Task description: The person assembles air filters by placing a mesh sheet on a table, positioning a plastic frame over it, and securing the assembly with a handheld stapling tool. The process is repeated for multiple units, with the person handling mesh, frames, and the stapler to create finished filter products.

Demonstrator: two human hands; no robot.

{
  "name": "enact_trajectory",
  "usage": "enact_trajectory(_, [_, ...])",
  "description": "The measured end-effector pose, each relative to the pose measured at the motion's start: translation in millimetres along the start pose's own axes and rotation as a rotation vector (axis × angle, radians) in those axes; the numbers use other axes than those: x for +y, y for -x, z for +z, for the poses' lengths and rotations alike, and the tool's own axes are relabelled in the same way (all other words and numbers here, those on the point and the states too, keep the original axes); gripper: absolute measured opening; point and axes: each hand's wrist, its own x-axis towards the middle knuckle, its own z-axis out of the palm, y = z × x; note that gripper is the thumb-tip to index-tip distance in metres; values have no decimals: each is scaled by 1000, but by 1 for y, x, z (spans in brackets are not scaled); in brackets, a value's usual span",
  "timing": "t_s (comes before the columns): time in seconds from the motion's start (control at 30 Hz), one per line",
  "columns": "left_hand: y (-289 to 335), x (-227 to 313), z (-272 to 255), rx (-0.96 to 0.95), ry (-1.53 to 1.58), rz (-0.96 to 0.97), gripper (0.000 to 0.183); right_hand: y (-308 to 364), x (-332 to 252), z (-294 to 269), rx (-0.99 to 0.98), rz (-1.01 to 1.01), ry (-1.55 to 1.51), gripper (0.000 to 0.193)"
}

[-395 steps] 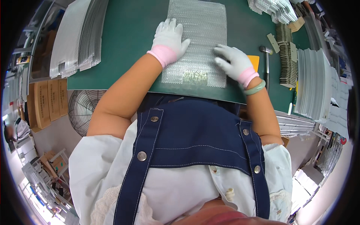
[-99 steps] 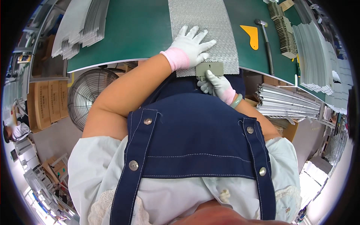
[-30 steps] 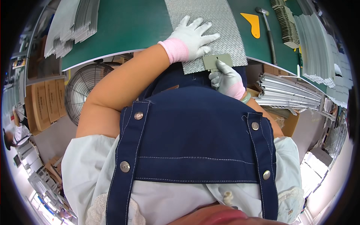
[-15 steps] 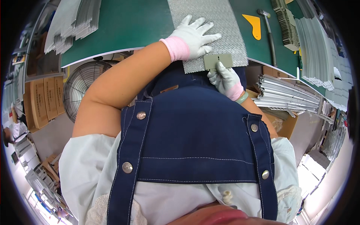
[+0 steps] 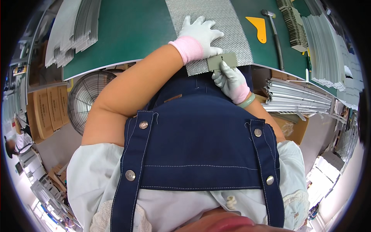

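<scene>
- While the left hand (image 5: 200, 36) presses splayed on the silver mesh panel (image 5: 233, 34), the right hand (image 5: 232, 81) pinches a grey-green plate (image 5: 230, 58) at the panel's near edge.
- Apparent step: edge fitting; next calls for steady alignment.

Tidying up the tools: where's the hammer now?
In the head view, the hammer lies at right, between the yellow scraper and the stacked grey plates.
</scene>
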Motion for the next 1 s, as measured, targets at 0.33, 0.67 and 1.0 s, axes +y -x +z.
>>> enact_trajectory(0.33, [-3, 3, 8, 102, 65, -53, 61, 1, -3, 3, -2, 26, -34, 25])
enact_trajectory(0.67, [-13, 11, -7, -5, 89, -114, 62, 1, -7, 4, 10, 62, -11, 26])
enact_trajectory(1.0, [-5, -32, 0, -43, 13, 226, 68, 3, -7, 10, 18, 75, -86, 23])
